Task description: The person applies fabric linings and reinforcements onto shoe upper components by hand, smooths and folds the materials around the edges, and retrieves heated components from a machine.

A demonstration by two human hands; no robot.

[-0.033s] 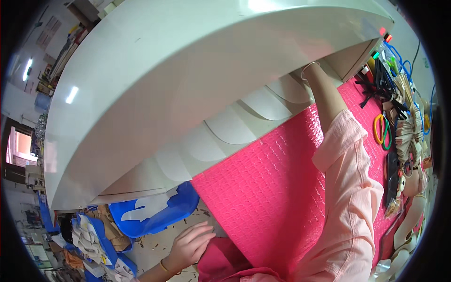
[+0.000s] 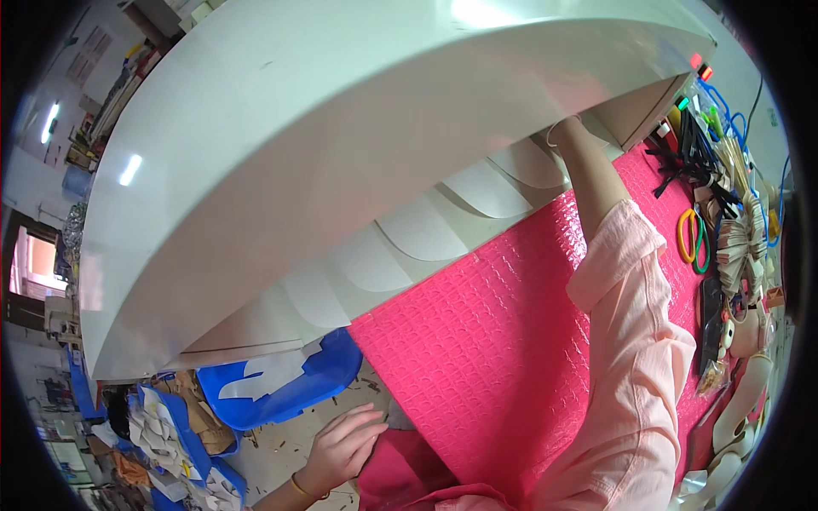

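My right forearm (image 2: 592, 175) reaches under a large white curved hood (image 2: 281, 111), a bracelet at its wrist. The hood hides my right hand, so its fingers and anything in them cannot be seen. Beneath the hood's edge lies a row of pale, rounded flat pieces, one of them a white piece (image 2: 422, 230) near the middle. My left hand (image 2: 343, 444) rests low beside my dark red lap cloth (image 2: 405, 468), its fingers stretched out and holding nothing.
Bright pink textured sheeting (image 2: 477, 341) covers the table. Along its right side are scissors (image 2: 692, 240) with yellow and green handles, black strips (image 2: 686, 162) and bundled beige pieces (image 2: 734, 255). A blue tub (image 2: 328, 383) with white scraps stands at lower left.
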